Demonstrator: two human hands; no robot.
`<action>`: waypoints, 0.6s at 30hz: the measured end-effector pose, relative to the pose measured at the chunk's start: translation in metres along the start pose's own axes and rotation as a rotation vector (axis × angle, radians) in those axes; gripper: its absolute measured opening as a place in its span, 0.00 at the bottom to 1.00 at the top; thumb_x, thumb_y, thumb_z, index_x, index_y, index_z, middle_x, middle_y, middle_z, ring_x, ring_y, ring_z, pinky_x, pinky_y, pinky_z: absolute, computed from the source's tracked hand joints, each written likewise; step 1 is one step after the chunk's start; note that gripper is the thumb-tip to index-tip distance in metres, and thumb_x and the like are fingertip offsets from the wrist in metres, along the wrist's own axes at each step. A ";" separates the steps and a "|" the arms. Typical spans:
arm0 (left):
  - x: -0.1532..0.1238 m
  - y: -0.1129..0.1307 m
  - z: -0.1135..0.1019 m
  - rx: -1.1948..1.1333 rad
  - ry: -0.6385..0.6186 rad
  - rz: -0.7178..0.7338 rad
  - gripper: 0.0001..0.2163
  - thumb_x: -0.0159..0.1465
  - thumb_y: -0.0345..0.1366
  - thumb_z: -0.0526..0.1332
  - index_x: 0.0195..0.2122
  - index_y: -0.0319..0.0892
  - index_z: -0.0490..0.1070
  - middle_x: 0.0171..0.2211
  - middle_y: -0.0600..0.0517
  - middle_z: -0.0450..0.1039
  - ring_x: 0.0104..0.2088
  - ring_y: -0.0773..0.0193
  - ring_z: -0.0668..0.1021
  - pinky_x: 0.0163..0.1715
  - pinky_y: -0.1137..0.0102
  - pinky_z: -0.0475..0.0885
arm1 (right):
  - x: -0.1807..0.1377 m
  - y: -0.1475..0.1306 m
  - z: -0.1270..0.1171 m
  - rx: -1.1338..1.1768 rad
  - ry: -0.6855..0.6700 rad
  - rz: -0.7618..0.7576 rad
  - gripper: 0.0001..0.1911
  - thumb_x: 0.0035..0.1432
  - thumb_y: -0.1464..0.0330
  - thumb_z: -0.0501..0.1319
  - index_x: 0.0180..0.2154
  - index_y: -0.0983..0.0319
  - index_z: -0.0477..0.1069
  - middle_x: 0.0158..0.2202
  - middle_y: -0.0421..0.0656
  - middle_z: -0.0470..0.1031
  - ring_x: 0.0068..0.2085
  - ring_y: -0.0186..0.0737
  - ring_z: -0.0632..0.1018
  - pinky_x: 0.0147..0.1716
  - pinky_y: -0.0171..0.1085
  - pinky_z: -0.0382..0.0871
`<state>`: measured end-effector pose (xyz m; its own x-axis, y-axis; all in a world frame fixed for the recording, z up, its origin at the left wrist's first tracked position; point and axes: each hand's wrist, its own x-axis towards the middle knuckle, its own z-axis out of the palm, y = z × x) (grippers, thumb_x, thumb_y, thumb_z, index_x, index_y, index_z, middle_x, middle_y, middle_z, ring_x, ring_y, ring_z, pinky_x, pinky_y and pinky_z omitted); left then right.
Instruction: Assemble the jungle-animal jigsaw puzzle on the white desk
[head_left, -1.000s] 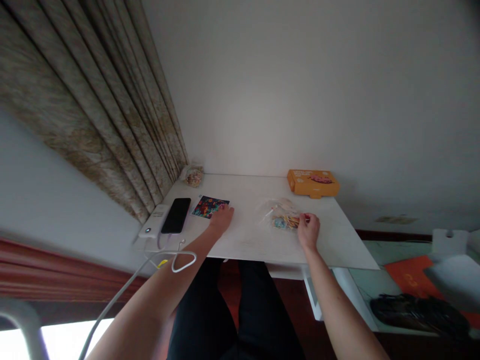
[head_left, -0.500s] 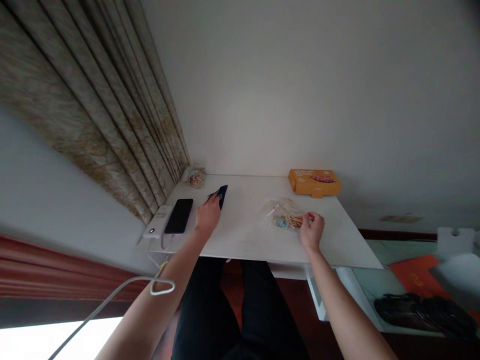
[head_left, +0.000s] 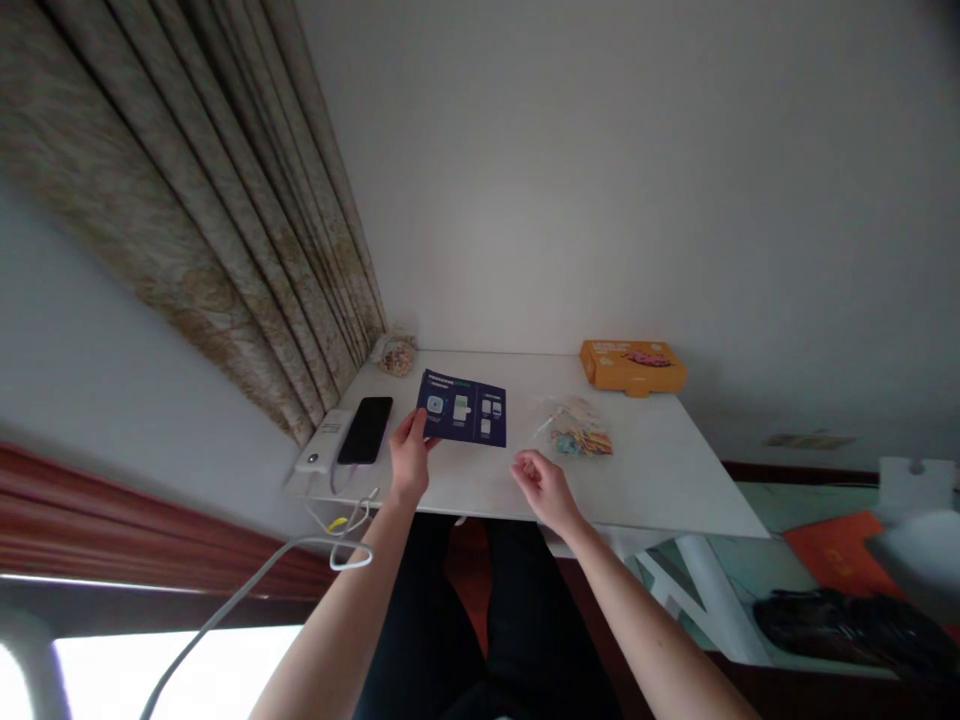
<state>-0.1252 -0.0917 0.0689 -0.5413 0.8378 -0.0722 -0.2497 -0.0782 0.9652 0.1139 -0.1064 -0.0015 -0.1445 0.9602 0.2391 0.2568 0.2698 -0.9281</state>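
My left hand (head_left: 410, 455) pinches the left edge of a dark blue printed leaflet (head_left: 465, 410), thumb on top and fingers beneath. The leaflet is tilted up over the white table (head_left: 465, 485) and shows pale pictures of devices. My right hand (head_left: 541, 482) hovers just below the leaflet's lower right corner, apart from it, with its fingers curled together and nothing visible in them. Right of it lies a clear plastic bag (head_left: 581, 435) of small colourful pieces, untouched by either hand.
A black phone (head_left: 365, 430) and a white box-shaped device (head_left: 322, 440) lie at the table's left side. Another bag of small pieces (head_left: 395, 355) sits in the back left corner, an orange box (head_left: 634, 367) at the back right. A white cable (head_left: 255, 580) hangs near my left arm.
My left hand has lifted the leaflet and brought it towards me, its printed side now facing up. My right hand has left the plastic bag and moved left towards the leaflet.
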 end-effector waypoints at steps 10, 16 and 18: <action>-0.004 -0.030 -0.019 -0.426 -0.069 -0.437 0.07 0.68 0.35 0.59 0.36 0.40 0.76 0.32 0.51 0.81 0.30 0.66 0.82 0.37 0.70 0.79 | 0.019 0.019 0.021 0.356 -0.003 0.236 0.32 0.56 0.47 0.65 0.55 0.59 0.74 0.35 0.43 0.77 0.29 0.39 0.75 0.23 0.35 0.67; -0.011 -0.038 -0.027 -0.457 -0.208 -0.507 0.08 0.71 0.36 0.59 0.41 0.40 0.77 0.35 0.49 0.83 0.32 0.64 0.84 0.36 0.69 0.82 | 0.016 0.019 0.018 0.374 0.045 0.209 0.30 0.55 0.49 0.67 0.54 0.60 0.75 0.29 0.39 0.72 0.26 0.38 0.70 0.25 0.38 0.66; -0.011 -0.042 -0.028 -0.451 -0.237 -0.482 0.08 0.71 0.37 0.60 0.41 0.40 0.77 0.38 0.48 0.83 0.34 0.64 0.84 0.35 0.70 0.82 | 0.016 0.019 0.017 0.378 0.046 0.208 0.30 0.55 0.50 0.67 0.54 0.60 0.75 0.29 0.40 0.72 0.26 0.38 0.70 0.26 0.38 0.66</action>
<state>-0.1311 -0.1131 0.0226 -0.1100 0.9265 -0.3598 -0.7543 0.1579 0.6373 0.0999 -0.0871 -0.0204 -0.0818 0.9958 0.0400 -0.0932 0.0324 -0.9951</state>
